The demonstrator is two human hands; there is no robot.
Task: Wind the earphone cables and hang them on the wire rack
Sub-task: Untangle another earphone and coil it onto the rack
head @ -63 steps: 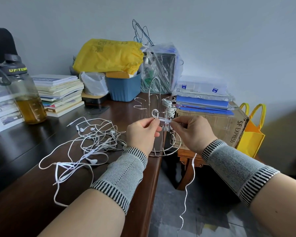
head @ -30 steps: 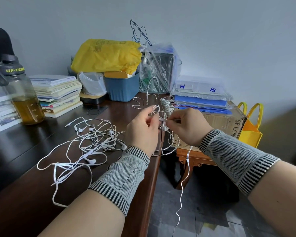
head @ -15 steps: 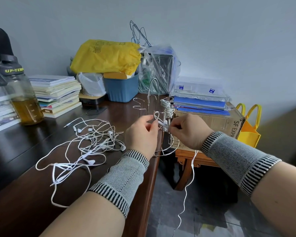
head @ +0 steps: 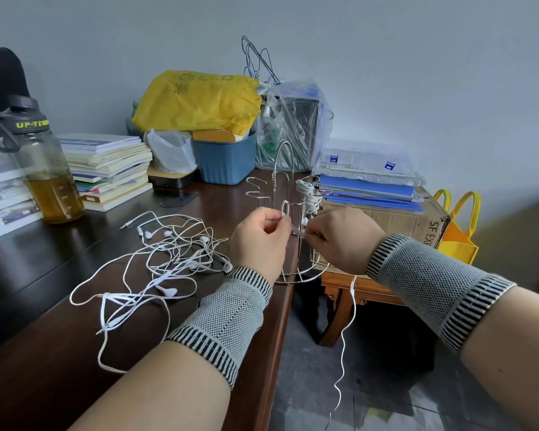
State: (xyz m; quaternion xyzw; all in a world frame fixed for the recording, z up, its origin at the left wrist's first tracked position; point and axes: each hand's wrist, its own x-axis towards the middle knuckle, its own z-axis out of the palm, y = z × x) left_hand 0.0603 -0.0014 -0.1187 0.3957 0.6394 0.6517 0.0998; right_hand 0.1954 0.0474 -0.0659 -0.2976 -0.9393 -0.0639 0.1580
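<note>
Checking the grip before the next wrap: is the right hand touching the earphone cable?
Touching. The head view shows the right hand pinching the cable at its fingertips, with the tail hanging below the wrist.

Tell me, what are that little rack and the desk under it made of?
The wire rack looks like thin bent metal wire, shiny and probably plated, since it glints silver. The desk seems dark brown polished wood or veneer: its top reflects light softly.

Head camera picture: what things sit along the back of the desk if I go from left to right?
Water bottle → stack of books → blue tub → clear plastic bag → blue folders → yellow tote bag.
</note>
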